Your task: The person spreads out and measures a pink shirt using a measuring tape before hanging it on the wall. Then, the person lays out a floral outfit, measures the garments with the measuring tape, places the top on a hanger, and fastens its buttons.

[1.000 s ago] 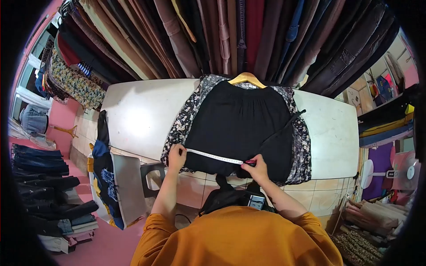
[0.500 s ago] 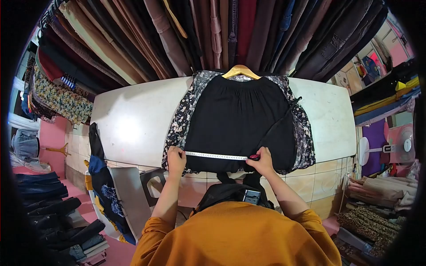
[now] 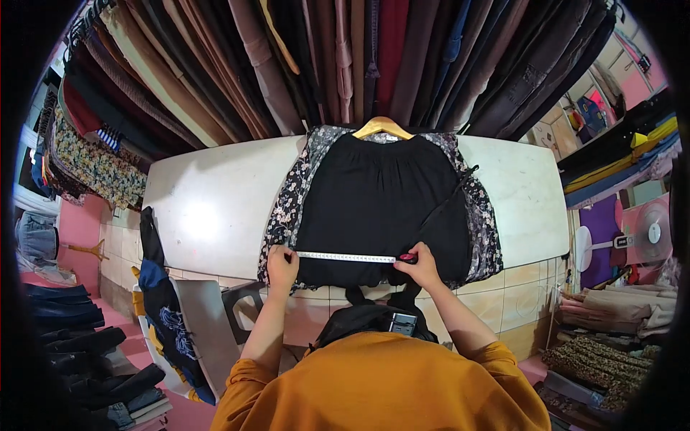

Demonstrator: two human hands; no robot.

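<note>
A white tape measure [image 3: 346, 256] is pulled straight across the lower part of a black gathered garment [image 3: 381, 201]. My left hand [image 3: 282, 264] pinches the tape's end at the garment's left side. Closed around the other end is my right hand [image 3: 420, 266], with a small red and black part of the tape measure showing at the fingertips. Beneath the black garment lies a dark floral garment [image 3: 285, 201], its sides showing left and right. A wooden hanger [image 3: 383, 129] sticks out at the top, and a thin black cord [image 3: 449, 194] trails over the right side.
The garments lie on a white table [image 3: 208, 179]. Trousers [image 3: 345, 65] hang in a dense row behind it. At the left stands a chair [image 3: 205, 323] with dark clothing draped on it. Folded jeans [image 3: 65, 316] are stacked at far left, and a fan [image 3: 650, 231] is at right.
The whole view has shifted slightly, with the table and garments a little lower and to the left. The tape stays stretched between both hands, with no clear change in grip.
</note>
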